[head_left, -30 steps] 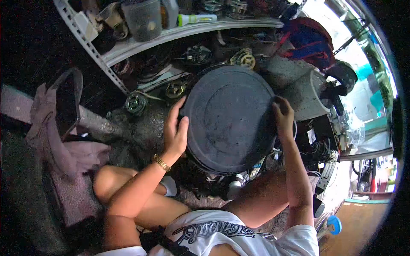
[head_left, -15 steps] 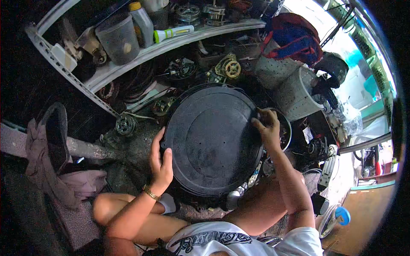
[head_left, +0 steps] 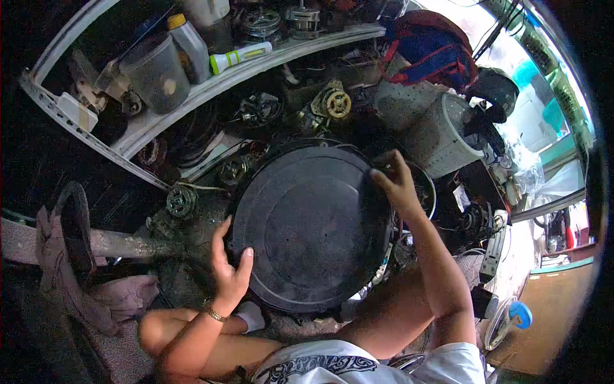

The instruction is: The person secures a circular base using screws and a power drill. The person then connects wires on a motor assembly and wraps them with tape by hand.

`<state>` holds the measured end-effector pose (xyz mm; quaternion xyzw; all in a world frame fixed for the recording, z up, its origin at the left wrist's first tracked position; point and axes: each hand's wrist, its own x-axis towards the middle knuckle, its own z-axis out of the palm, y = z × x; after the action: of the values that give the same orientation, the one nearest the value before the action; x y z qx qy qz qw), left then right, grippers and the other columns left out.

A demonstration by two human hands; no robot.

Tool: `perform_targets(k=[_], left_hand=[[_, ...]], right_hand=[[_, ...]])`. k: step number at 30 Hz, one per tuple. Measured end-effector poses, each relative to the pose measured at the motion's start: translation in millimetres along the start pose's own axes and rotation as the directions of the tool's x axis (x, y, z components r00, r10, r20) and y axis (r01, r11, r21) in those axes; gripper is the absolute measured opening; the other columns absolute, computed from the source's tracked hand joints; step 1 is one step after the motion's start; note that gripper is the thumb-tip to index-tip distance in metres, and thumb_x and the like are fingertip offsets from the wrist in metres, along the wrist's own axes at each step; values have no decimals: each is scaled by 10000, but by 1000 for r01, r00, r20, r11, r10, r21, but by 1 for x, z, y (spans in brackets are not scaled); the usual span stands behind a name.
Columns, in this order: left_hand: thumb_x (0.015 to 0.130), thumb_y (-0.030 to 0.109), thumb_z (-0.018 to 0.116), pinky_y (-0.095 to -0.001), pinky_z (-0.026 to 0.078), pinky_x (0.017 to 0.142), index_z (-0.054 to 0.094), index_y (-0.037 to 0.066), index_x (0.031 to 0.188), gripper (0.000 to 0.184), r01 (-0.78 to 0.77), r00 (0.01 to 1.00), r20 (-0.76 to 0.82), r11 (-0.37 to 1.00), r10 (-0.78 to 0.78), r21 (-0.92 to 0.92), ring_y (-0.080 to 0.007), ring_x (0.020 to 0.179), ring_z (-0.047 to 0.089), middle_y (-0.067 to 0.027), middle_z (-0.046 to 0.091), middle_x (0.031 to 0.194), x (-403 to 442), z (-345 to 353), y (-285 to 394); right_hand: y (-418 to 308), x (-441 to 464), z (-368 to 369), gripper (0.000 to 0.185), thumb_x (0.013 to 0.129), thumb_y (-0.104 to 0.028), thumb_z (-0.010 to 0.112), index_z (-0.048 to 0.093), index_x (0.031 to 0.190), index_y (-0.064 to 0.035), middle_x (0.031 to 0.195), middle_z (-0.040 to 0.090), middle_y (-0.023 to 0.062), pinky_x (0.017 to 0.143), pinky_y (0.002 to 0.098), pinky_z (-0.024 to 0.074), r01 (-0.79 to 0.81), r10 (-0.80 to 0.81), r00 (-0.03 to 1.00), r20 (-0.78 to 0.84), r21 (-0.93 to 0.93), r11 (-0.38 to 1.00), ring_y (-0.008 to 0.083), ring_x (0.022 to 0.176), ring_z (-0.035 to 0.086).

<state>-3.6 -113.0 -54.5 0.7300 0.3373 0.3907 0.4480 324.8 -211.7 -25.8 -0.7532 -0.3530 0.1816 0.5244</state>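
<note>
A wide, round black cover (head_left: 307, 256) lies in front of me above my crossed legs. It has raised rings, a few small holes near its middle and small tabs on its rim. My left hand (head_left: 230, 275) holds its left edge, the thumb over the rim and the fingers along the outer side. At the upper right edge, my right hand (head_left: 400, 189) has its thumb and fingers spread apart, the thumb tip close to the rim. Whether that thumb touches the cover is unclear. What lies under the cover is hidden.
Several motors, one with a yellowish pulley (head_left: 338, 105), lie beyond the cover. A shelf (head_left: 243, 69) carries a clear plastic container (head_left: 157, 73) and a flashlight (head_left: 240, 57). To the right stand a perforated tub (head_left: 448, 137) and a round pan (head_left: 430, 192).
The black cover has come slightly toward me and turned a little counterclockwise, my left hand moving with it. My right hand's fingers have spread from the rim. The camera view has shifted.
</note>
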Motion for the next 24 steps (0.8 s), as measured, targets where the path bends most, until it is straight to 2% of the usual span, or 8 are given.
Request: perform_targets(k=[2,4,6,10,14,16,22,24], left_hand=[[797,82,601,-377,282,1059,372,-55,1312,580,5,1000,14,1000,-5,16,-272,1233,410,-185,437,1313,-4,-1,-1],[794,88,609,-377,300,1049,374,-60,1306,582,-22,999,39,1000,22,14,-278,1228,418,-191,443,1302,-9,-1,-2],[786,94,625,-379,315,1040,378,-61,1301,592,-57,998,44,997,54,56,-281,1217,431,-195,450,1293,-10,-4,-3],[756,93,662,-373,336,1025,382,-53,1302,630,-61,997,57,998,60,27,-273,1190,454,-183,465,1272,-8,-8,-3],[714,90,708,-369,341,1024,387,-45,1303,685,-92,994,62,996,92,2,-265,1189,457,-179,469,1272,-9,-8,-7],[706,96,721,-370,343,1022,389,-43,1302,697,-91,993,71,996,92,-19,-269,1189,459,-181,468,1275,-10,-8,-6],[689,113,748,-371,355,1014,386,-36,1306,730,-91,989,122,996,87,22,-286,1179,468,-185,471,1268,-13,-6,-4],[689,113,748,-371,357,1012,385,-35,1306,731,-79,991,114,997,76,22,-289,1178,470,-185,471,1265,-12,-5,-2]], right_hand=[[2,16,2,294,850,-99,642,548,1124,-42,963,596,54,866,281,414,79,-100,992,76,242,967,140,956,531],[2,25,-5,267,859,-69,607,569,1123,-50,995,573,71,880,275,403,-41,-14,983,181,295,955,147,986,519],[8,36,-7,247,833,-59,624,600,1078,-39,1003,569,82,860,266,405,379,-349,882,317,-37,924,155,972,518],[17,44,-2,134,838,-49,616,573,960,-18,930,595,75,795,272,428,320,-317,882,348,50,946,155,876,530],[-4,44,3,84,906,-51,533,502,966,-2,1015,543,63,858,262,398,206,-180,900,398,-24,978,124,965,484],[-11,52,2,127,905,-65,541,486,1003,-5,824,567,79,725,285,440,322,-319,922,218,24,947,135,773,509],[-66,69,5,112,889,-34,540,484,964,28,839,592,155,700,293,440,390,-384,921,68,-134,911,164,755,518],[-70,74,7,113,884,-41,553,497,956,26,862,611,167,714,308,450,541,-537,840,73,-154,827,223,763,575]])
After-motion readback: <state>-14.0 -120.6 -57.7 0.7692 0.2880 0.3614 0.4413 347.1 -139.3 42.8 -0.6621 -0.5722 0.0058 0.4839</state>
